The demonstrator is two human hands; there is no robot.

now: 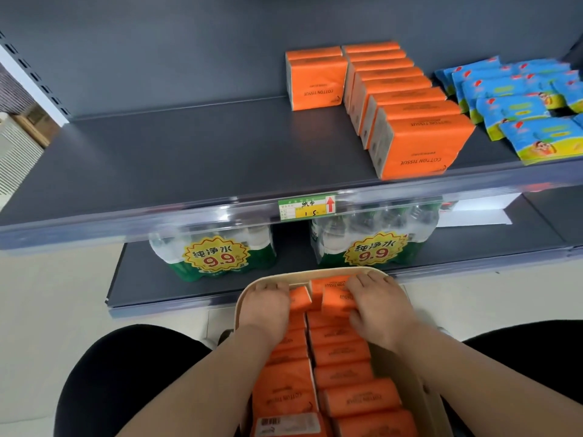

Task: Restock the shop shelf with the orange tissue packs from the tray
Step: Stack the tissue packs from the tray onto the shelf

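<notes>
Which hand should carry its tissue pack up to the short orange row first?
Probably the right hand: it grips an orange pack raised above the others in the tray, and the short row lies above its side. The left hand, gripping a second pack, sits further left.

You face a dark grey shelving unit. Its back panel point(157, 42) fills the top of the frame. The upper shelf point(157, 159) runs across the middle, edged by a clear plastic rail point(126, 225) that carries a green and yellow price label point(307, 208) at centre. At the upper left you see a white slotted upright point(31, 74), with a brown box point(34, 121) and a white ribbed unit point(15, 159) at the left edge. Below, the lower shelf point(142, 279) holds two shrink-wrapped water packs point(214, 253) side by side. Blue packets point(520, 105) lie in rows at the upper right. The floor point(47, 294) at lower left is pale and evenly lit.
</notes>
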